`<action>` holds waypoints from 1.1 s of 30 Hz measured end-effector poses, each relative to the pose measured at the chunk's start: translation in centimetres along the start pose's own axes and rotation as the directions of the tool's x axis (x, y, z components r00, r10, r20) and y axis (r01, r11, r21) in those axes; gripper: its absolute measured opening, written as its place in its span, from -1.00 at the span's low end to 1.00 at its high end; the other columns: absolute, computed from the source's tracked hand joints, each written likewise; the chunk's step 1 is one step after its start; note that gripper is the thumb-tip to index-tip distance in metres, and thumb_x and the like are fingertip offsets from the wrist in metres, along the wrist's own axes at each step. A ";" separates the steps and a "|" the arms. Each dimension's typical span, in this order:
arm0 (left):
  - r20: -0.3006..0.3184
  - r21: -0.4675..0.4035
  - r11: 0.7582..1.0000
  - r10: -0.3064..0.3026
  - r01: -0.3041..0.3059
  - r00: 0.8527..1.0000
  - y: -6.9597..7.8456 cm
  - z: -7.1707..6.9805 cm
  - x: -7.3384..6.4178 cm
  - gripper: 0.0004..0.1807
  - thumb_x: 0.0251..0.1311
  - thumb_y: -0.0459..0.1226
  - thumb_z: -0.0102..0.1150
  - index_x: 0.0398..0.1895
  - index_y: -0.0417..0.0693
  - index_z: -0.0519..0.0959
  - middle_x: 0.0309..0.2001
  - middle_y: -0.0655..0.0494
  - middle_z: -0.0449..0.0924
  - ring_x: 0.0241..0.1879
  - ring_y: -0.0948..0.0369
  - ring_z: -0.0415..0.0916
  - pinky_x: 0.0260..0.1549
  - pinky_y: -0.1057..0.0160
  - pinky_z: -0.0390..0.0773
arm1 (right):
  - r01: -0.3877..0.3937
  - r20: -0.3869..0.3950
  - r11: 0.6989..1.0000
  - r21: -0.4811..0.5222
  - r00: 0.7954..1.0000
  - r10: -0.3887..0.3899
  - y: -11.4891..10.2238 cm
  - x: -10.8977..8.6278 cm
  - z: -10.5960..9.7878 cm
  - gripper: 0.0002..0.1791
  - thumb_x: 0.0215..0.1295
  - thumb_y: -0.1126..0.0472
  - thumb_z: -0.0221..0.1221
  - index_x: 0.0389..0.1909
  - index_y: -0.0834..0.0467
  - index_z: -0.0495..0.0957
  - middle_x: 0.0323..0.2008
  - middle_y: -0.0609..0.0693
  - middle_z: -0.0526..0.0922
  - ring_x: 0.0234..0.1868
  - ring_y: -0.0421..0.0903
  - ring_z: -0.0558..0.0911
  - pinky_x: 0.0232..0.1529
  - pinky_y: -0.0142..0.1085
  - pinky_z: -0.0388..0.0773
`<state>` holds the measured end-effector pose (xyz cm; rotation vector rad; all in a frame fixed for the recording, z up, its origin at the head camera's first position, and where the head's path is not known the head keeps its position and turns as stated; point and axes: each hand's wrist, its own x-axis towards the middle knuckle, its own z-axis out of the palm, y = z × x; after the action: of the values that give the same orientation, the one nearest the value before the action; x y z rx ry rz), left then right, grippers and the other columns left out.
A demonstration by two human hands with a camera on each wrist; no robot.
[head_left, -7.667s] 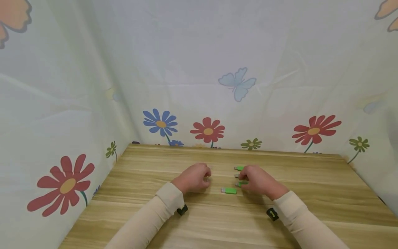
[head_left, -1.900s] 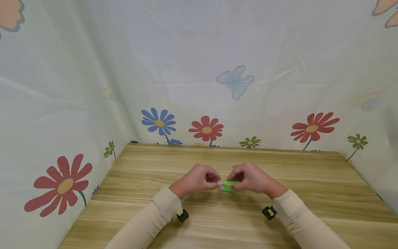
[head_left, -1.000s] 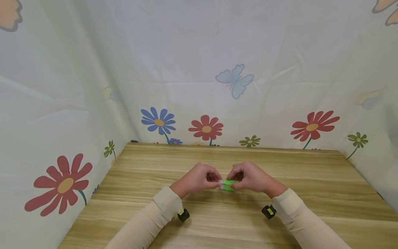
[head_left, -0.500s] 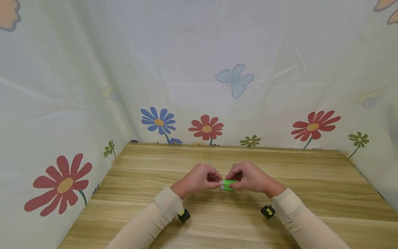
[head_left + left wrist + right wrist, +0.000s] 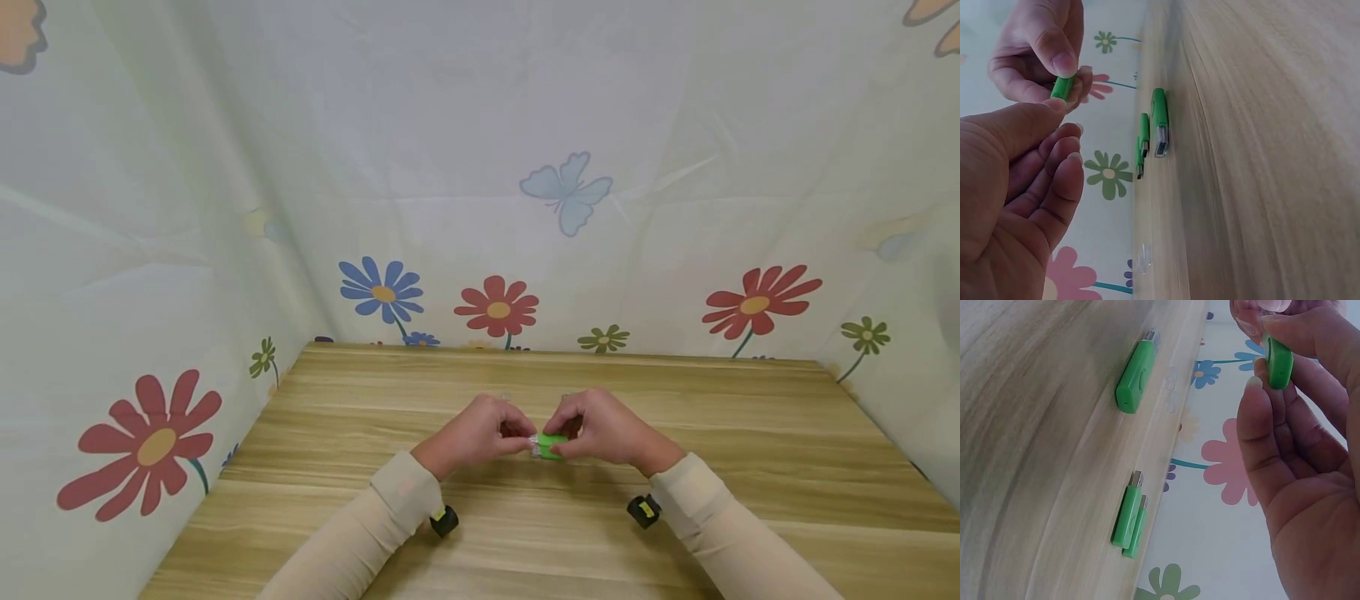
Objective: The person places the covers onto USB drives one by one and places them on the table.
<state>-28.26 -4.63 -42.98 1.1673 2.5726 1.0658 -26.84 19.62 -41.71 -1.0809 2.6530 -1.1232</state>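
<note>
My right hand (image 5: 611, 429) pinches a green USB flash drive (image 5: 1279, 362) between thumb and fingers, held up above the table. My left hand (image 5: 480, 429) meets it from the other side, thumb and fingertips pinching the small clear cap at its connector end; the fingers mostly hide the cap. Beneath the hands, a capped green flash drive (image 5: 1135, 375) lies on the wood. Two uncapped flash drives, one nearer (image 5: 1127, 515) and one behind it (image 5: 1137, 528), lie side by side with bare metal plugs.
Loose clear caps (image 5: 1144, 258) lie on the wood-grain table (image 5: 375, 392) beyond the left hand. A flower-printed curtain (image 5: 450, 167) hangs behind the table's back edge and along its sides. A small black camera sits at each wrist.
Earlier, the right hand was over the uncapped drives and the left hand was near the caps. Both have since met at one lifted drive. In the last second they have drawn slightly closer.
</note>
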 end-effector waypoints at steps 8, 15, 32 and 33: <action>0.000 0.074 0.996 -0.040 0.040 0.999 0.7 -0.5 0.2 -0.83 0.28 -0.23 0.38 -0.11 -0.01 0.79 -0.24 0.24 0.80 -0.31 0.50 0.60 -0.25 0.52 0.59 | 0.010 -0.031 0.999 -0.046 0.999 -0.011 0.3 0.3 0.0 -0.84 0.09 0.23 0.52 -0.31 -0.05 0.81 -0.36 -0.22 0.75 -0.43 -0.30 0.63 -0.34 -0.37 0.65; -0.018 0.084 0.996 -0.020 0.021 1.000 0.1 -0.4 0.6 -0.82 0.27 -0.23 0.39 -0.10 -0.06 0.78 -0.23 0.19 0.80 -0.32 0.50 0.61 -0.25 0.52 0.60 | 0.033 -0.042 0.998 -0.062 0.998 -0.036 0.5 0.7 -0.1 -0.84 0.11 0.22 0.51 -0.27 -0.03 0.82 -0.32 -0.20 0.78 -0.41 -0.30 0.64 -0.32 -0.33 0.68; -0.011 0.322 0.946 -0.039 0.040 0.999 -1.7 0.5 3.3 -0.90 0.29 -0.17 0.38 -0.22 0.03 0.76 -0.35 0.29 0.69 -0.39 0.39 0.50 -0.27 0.48 0.56 | -0.010 -0.125 0.988 -0.152 0.992 -0.009 1.7 1.0 0.4 -0.80 0.13 0.27 0.49 -0.20 0.13 0.78 -0.28 -0.07 0.79 -0.34 -0.30 0.67 -0.24 -0.23 0.72; -0.008 0.330 0.943 -0.044 0.044 0.999 -1.8 0.7 3.4 -0.90 0.30 -0.18 0.37 -0.23 0.03 0.76 -0.35 0.29 0.69 -0.39 0.39 0.50 -0.27 0.47 0.55 | -0.006 -0.125 0.987 -0.158 0.992 -0.014 1.9 1.0 0.5 -0.81 0.13 0.28 0.49 -0.21 0.14 0.78 -0.27 -0.06 0.80 -0.33 -0.31 0.67 -0.25 -0.28 0.71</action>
<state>-31.48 -2.69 -44.07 1.1649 2.8399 0.6387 -28.55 19.63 -43.07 -1.0738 2.8818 -1.0285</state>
